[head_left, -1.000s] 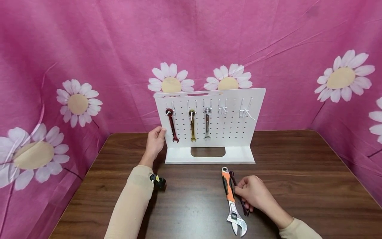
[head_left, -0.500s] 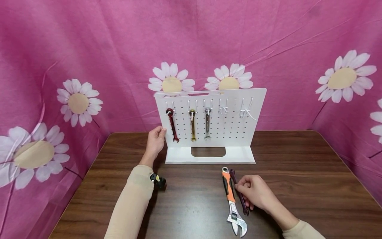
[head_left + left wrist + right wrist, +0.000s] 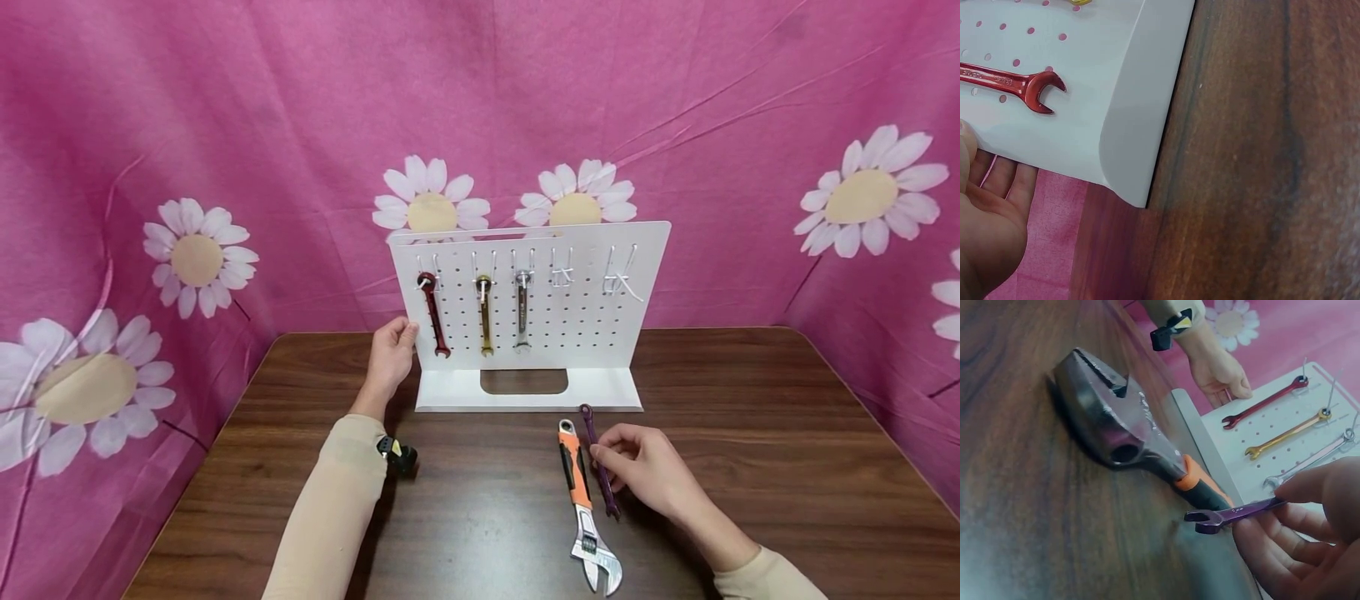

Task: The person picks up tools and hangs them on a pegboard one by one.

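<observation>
My left hand [image 3: 392, 358] holds the left edge of a white pegboard stand [image 3: 645, 250], thumb in front and fingers behind the panel. My right hand [image 3: 651, 473] pinches a purple combination wrench [image 3: 1232, 516] between thumb and fingers; its open end points toward me and its ring end toward the board. Just left of it lies an adjustable wrench [image 3: 588, 533] with an orange and black handle, jaw end nearest me. From the board's hooks hang a red wrench [image 3: 997, 78], a gold wrench [image 3: 485, 321] and a silver wrench [image 3: 522, 315], open ends down.
Two more white hook sets, a small one [image 3: 561, 277] and a larger one [image 3: 619, 283], sit at the board's right with nothing hung on them. The stand rests on a brown wooden table [image 3: 750, 417]. A pink flowered curtain [image 3: 315, 167] surrounds the back and sides.
My right hand has raised the purple wrench off the table and carried it slightly toward the board. My left hand stays on the pegboard's edge.
</observation>
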